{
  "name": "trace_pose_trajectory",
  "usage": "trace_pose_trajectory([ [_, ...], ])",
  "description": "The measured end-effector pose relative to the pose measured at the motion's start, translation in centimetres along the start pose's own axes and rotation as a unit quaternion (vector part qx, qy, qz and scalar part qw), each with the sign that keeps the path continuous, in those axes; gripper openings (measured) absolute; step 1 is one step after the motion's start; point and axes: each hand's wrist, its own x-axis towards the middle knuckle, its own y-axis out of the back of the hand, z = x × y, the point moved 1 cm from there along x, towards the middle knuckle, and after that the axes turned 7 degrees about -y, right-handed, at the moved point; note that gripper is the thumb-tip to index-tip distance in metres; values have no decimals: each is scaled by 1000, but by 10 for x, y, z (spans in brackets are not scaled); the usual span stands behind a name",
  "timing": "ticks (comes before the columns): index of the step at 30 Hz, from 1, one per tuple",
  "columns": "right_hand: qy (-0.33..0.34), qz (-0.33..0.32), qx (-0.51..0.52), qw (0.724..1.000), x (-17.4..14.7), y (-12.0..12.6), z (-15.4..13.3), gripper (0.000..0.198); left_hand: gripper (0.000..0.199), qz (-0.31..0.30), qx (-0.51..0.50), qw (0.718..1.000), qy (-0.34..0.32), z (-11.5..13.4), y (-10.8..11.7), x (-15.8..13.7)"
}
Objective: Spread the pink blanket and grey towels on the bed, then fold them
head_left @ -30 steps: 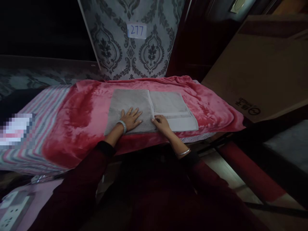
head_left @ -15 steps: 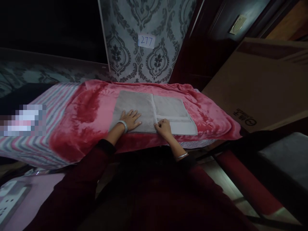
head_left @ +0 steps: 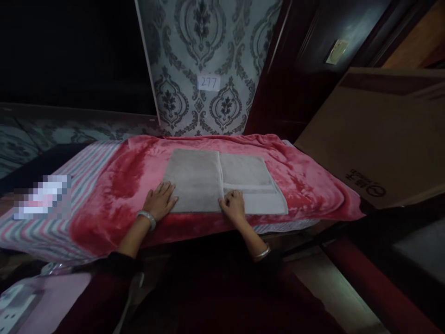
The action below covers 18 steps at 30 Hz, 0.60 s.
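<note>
A grey towel (head_left: pixel 194 178) lies partly folded on a pink and red plush blanket (head_left: pixel 128 185). Its left part is a smooth panel, and a fold edge runs down its middle. On the right, a pale border stripe shows. My left hand (head_left: pixel 160 200) rests flat with fingers spread at the towel's left edge, partly on the blanket. With bent fingers, my right hand (head_left: pixel 233 205) pinches the towel's fold edge near its front side.
A striped cloth (head_left: pixel 93 160) covers the surface at the left, with a blurred-out object on it. Behind stands a patterned wall with a paper (head_left: pixel 208 82) marked 277. A large cardboard box (head_left: pixel 378 139) leans at the right. A dark screen (head_left: pixel 69 51) is at the upper left.
My left hand has slid left across the towel to its left edge. My right hand stays at the fold edge. The camera view has tilted up slightly.
</note>
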Motion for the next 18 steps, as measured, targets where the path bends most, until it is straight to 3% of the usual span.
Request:
trace_pose_trajectory([
  [4, 2, 12, 31, 999, -1, -2, -1, 21, 57, -25, 26, 999, -9, -2, 12, 33],
  [9, -1, 22, 60, 998, -4, -1, -5, 20, 56, -71, 23, 992, -99, 52, 30, 122],
  [12, 5, 24, 80, 997, -6, -1, -6, 19, 59, -81, 19, 990, -111, 87, 32, 179],
  [18, 11, 48, 85, 995, -11, -4, -7, 7, 63, -63, 2, 992, -108, 114, 18, 245],
])
